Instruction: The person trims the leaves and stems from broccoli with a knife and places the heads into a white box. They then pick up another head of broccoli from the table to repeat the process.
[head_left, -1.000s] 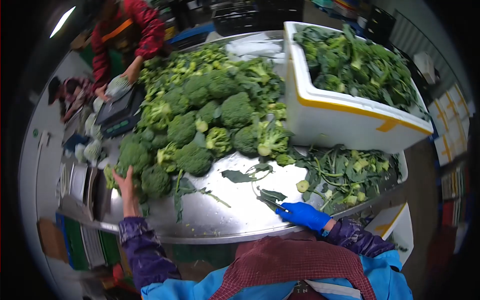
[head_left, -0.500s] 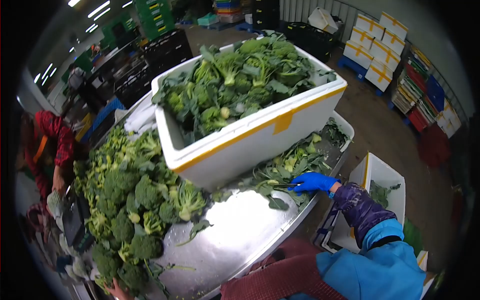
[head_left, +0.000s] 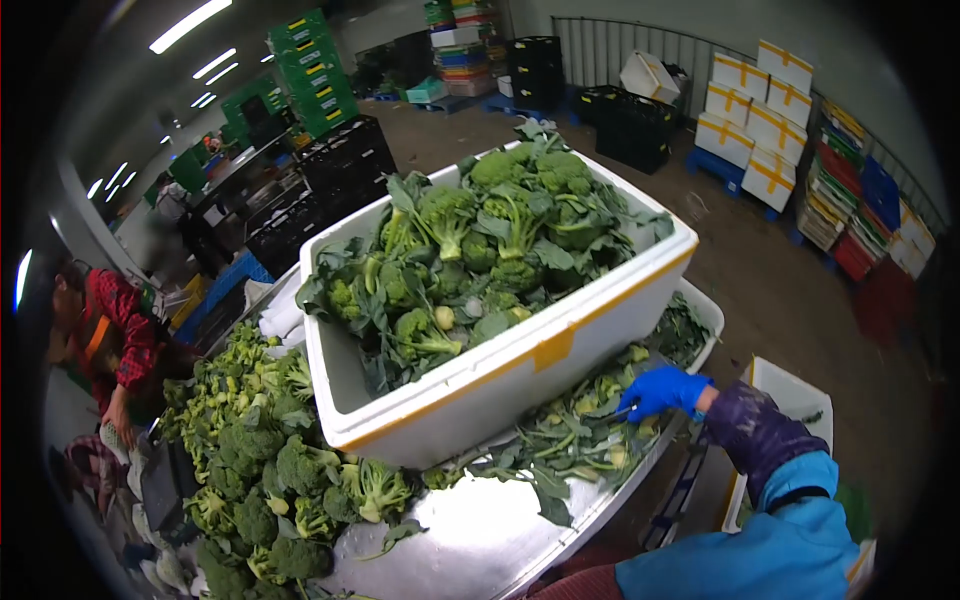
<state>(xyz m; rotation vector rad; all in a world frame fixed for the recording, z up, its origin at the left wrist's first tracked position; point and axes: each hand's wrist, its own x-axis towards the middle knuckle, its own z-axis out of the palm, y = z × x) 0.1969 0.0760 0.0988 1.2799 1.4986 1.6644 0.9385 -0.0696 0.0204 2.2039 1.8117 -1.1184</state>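
My right hand [head_left: 662, 394], in a blue glove, is closed on a thin knife [head_left: 622, 411] above cut leaves and stems [head_left: 565, 440] at the table's right side. My left hand is out of view. Left of the glove, a large white foam box [head_left: 510, 385] full of broccoli and leaves [head_left: 450, 215] rests on the metal table [head_left: 455, 535]. Loose broccoli heads [head_left: 300, 465] are piled on the table left of the box.
A white foam bin [head_left: 790, 395] stands on the floor beyond my right sleeve. At the left, a person in a red checked shirt [head_left: 125, 325] works by the table. Black crates [head_left: 345, 155] and stacked foam boxes [head_left: 775, 130] are farther back.
The view has shifted. My right hand appears farther right and slightly lower, still gripping the knife. A bare hand at the bottom left edge is no longer in view.
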